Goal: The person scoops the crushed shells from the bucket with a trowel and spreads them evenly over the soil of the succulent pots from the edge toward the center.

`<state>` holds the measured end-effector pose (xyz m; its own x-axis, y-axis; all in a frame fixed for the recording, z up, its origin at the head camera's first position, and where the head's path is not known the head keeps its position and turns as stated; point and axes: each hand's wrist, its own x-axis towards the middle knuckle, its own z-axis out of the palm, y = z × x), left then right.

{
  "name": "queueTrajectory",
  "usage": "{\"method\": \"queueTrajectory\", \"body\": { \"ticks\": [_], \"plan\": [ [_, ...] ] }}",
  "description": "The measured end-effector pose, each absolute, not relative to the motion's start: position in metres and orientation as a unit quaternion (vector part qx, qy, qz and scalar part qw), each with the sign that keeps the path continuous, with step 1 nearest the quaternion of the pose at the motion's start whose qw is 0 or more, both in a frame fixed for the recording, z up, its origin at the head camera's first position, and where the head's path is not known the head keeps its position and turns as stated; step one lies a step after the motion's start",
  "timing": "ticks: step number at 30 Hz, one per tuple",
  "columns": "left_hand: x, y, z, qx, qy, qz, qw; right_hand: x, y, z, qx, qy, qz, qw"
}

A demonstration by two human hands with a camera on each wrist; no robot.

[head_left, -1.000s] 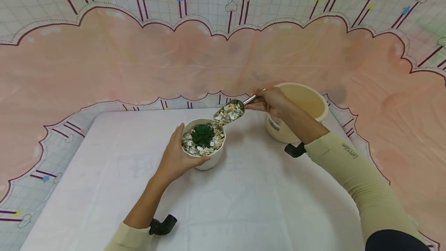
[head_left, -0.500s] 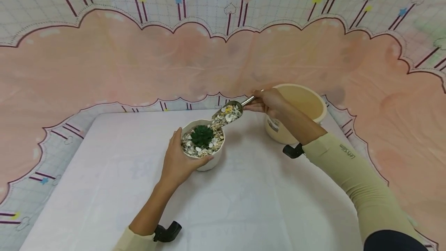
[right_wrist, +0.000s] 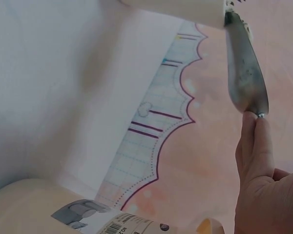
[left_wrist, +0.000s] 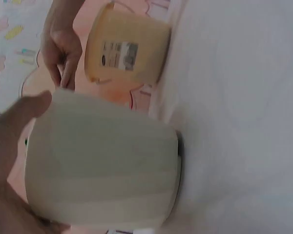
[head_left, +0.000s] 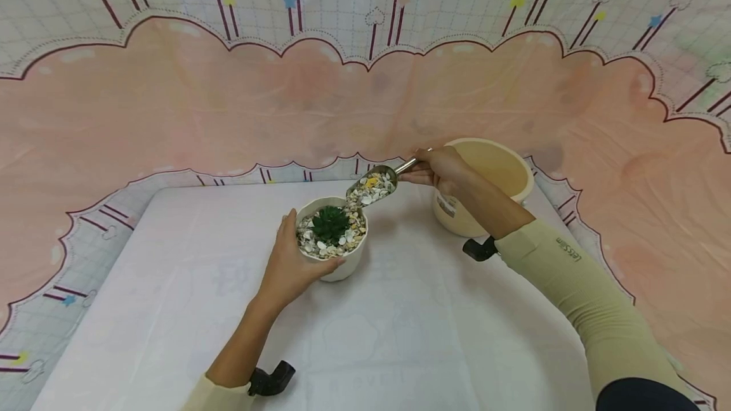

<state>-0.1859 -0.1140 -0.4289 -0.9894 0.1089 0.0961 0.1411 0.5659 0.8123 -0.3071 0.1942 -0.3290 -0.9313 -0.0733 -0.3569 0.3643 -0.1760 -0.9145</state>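
Note:
A white faceted flower pot [head_left: 345,265] stands on the white table, holding a green succulent [head_left: 330,225] ringed by pale pebbles. My left hand [head_left: 288,265] grips the pot's left side, thumb across the front near the rim. Over the pot's right rim tilts a metal scoop [right_wrist: 247,73] loaded with white and yellowish pebbles [head_left: 372,189], its tip at the rim. The scoop's handle is held in my right hand [head_left: 445,170], fingers close behind the bowl. In the left wrist view the pot's wall [left_wrist: 105,161] hides the scoop and the succulent.
A cream bucket [head_left: 457,217] with a printed label stands right of the pot, beneath my right forearm. Its bottom inside is hidden. The white tabletop [head_left: 400,335] ends in front of a peach patterned cloth [head_left: 257,106] behind.
Both hands keep nearly the same place, the scoop's tip staying at the pot's right rim. The left wrist has shifted slightly. The whole view has drifted a little.

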Motion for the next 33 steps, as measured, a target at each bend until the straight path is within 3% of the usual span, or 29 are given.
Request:
{"method": "queueTrajectory", "body": {
  "ticks": [10,20,25,33],
  "plan": [
    [-0.180,-0.106,-0.434,-0.067,-0.887,-0.450,0.075,-0.306,0.193,-0.331,0.102,0.625,-0.760,0.147],
    [-0.190,-0.117,-0.438,-0.103,-0.878,-0.465,0.040,-0.304,0.193,-0.332,0.092,0.639,-0.750,0.145],
    [-0.184,-0.110,-0.429,-0.071,-0.884,-0.462,0.022,-0.303,0.193,-0.331,0.098,0.638,-0.751,0.142],
    [-0.181,-0.102,-0.431,-0.051,-0.893,-0.445,0.053,-0.303,0.193,-0.332,0.095,0.636,-0.754,0.134]
  ]
}}
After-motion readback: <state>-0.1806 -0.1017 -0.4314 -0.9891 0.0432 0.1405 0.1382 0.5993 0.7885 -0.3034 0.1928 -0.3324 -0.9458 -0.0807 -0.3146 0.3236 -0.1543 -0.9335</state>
